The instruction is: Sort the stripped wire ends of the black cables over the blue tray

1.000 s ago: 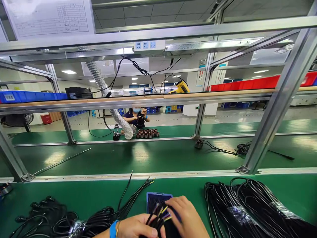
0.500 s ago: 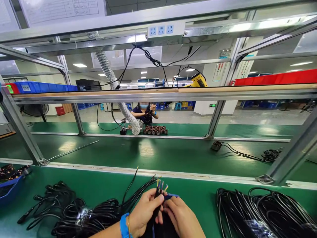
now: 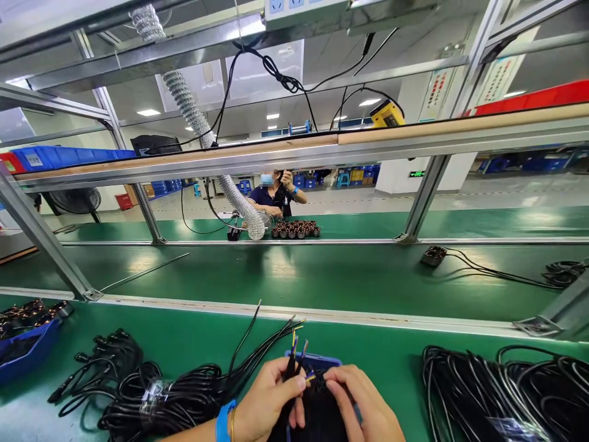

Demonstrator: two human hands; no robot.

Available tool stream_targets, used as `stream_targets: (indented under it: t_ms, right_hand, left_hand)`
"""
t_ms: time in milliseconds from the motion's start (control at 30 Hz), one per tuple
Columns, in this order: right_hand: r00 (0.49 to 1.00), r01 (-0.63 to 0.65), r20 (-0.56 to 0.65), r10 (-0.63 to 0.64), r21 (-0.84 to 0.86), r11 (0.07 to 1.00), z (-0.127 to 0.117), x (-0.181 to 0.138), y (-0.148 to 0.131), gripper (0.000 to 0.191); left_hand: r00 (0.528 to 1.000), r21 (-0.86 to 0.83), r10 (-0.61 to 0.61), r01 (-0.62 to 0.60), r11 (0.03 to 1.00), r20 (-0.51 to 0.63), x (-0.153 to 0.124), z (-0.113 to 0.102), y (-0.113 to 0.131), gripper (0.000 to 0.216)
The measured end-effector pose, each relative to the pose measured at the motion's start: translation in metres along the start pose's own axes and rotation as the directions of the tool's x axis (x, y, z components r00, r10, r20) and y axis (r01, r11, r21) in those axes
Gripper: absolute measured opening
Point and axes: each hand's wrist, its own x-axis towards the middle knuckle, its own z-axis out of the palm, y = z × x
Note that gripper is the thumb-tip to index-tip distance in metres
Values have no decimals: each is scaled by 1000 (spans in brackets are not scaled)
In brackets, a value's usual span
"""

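My left hand [image 3: 269, 402], with a blue wristband, pinches a black cable end [image 3: 292, 362] whose stripped coloured wires stick up above the thumb. Beside it, my right hand [image 3: 363, 405] has its fingers curled on the dark bundle of cable ends [image 3: 319, 414] between both hands. A blue tray [image 3: 317, 360] lies just behind the fingers on the green bench mat [image 3: 193, 344]. A taped coil of black cables [image 3: 175, 399] lies to the left of my left hand, loose ends fanning toward the rail.
More black cable coils [image 3: 501, 393] lie at the right. A blue bin with parts [image 3: 25, 334] sits at the left edge. Aluminium frame posts [image 3: 41, 245] and a rail [image 3: 322, 314] border the bench. Across the green conveyor [image 3: 322, 276] sits another person [image 3: 276, 196] behind small wound parts [image 3: 295, 229].
The view has tilted down and shifted left. My hands have lifted the cable ends slightly; the left hand now pinches one end upright, and the right hand has closed in on the bundle.
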Motion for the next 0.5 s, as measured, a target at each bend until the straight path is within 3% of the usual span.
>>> stream_targets:
  t_ms: [500]
  right_hand:
    - [993, 112, -36, -114, -65, 992, -4, 4, -10, 11]
  left_hand:
    - [999, 22, 18, -20, 1000, 50, -2, 0, 2, 41]
